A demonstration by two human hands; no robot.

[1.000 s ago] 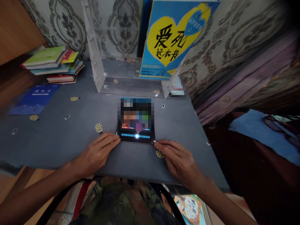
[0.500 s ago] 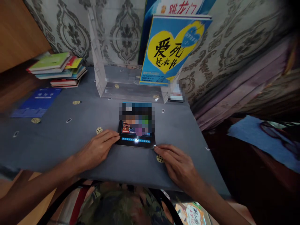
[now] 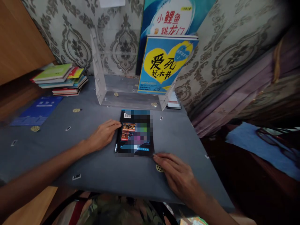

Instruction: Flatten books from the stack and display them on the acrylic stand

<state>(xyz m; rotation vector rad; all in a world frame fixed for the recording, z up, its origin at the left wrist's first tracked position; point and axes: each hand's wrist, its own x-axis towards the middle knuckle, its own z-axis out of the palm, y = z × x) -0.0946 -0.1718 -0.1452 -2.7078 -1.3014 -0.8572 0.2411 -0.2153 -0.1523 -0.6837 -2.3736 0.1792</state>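
Perhaps the glossy black rectangular paperback [image 3: 135, 134] could crease if the right hand [image 3: 179, 172], pinching its corner, tugs; the left hand [image 3: 104, 134] touches, grip unclear.

Booklet [image 3: 137, 134]: black, and look, blue strips, red-orange pictures!
Cloth [image 3: 98, 168]: grey, sprinkled with yellow, black-dotted rounds!
Front book [image 3: 164, 67]: blue, big yellow heart, black lettering!
Rear book [image 3: 173, 20]: teal-blue, white oval, red characters!
Wall [image 3: 77, 47]: pale, dark scrolling medallions!
Curtain [image 3: 231, 97]: mauve!
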